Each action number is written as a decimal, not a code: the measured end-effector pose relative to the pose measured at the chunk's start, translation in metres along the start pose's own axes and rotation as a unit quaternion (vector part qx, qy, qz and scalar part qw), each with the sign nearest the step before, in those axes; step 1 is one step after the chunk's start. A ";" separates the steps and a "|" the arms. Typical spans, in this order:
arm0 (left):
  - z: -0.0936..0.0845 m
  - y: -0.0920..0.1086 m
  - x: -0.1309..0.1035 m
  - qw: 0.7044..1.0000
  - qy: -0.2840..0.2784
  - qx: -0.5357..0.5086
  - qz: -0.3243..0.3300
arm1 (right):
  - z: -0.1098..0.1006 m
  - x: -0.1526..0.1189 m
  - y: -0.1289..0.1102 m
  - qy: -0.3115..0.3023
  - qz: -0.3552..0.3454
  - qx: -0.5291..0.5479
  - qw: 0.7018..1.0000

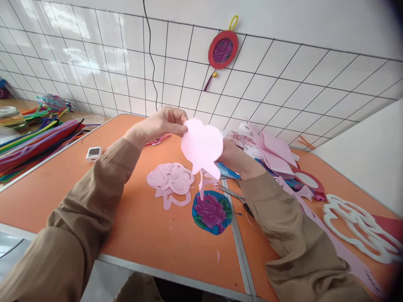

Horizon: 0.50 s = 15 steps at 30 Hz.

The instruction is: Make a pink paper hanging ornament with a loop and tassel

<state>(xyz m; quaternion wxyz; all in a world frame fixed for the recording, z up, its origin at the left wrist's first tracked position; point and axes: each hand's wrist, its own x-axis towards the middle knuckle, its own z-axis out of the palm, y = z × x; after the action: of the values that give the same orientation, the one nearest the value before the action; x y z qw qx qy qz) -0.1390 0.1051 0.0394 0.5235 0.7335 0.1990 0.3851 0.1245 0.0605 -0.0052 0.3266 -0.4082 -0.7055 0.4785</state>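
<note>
Over the table I hold up a flower-shaped pink paper cutout (201, 144). Its upper left edge is pinched between the thumb and fingers of my left hand (163, 125). At the paper's right edge is my right hand (236, 158), its fingers hidden behind the sheet, so its grip does not show. A thin pink paper strip (202, 186) hangs below the cutout. Beneath lies a round blue piece with a purple rose (214, 211). To its left, several pink paper cutouts (171, 180) lie overlapping. Scissors (233, 193) rest near my right sleeve.
Colourful pipe cleaners (37, 138) fill the far left, near a small white device (94, 154). Folded pink paper (273, 151), a red ring (308, 180) and white foam outlines (355, 228) lie right. A red rose ornament (214, 61) hangs on the tiled wall.
</note>
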 end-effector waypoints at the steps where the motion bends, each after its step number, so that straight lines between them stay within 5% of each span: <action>1: -0.004 0.001 0.000 1.000 0.017 0.009 -0.015 | -0.005 -0.001 -0.002 0.022 -0.001 -0.003 1.000; 8: -0.018 0.004 0.000 0.945 0.175 0.241 -0.130 | -0.030 -0.022 -0.030 0.228 0.037 -0.104 0.967; 11: -0.016 0.001 0.002 0.912 0.200 0.331 -0.141 | -0.030 -0.029 -0.041 0.225 0.032 -0.117 0.967; 15: -0.002 0.001 0.004 0.933 0.168 0.285 -0.145 | -0.020 -0.033 -0.048 0.159 -0.004 -0.079 0.984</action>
<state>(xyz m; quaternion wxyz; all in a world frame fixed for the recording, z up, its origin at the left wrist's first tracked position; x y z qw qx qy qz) -0.1380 0.1089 0.0424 0.3013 0.7399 0.4893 0.3498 0.1440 0.0291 0.0444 0.4032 -0.5010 -0.6818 0.3486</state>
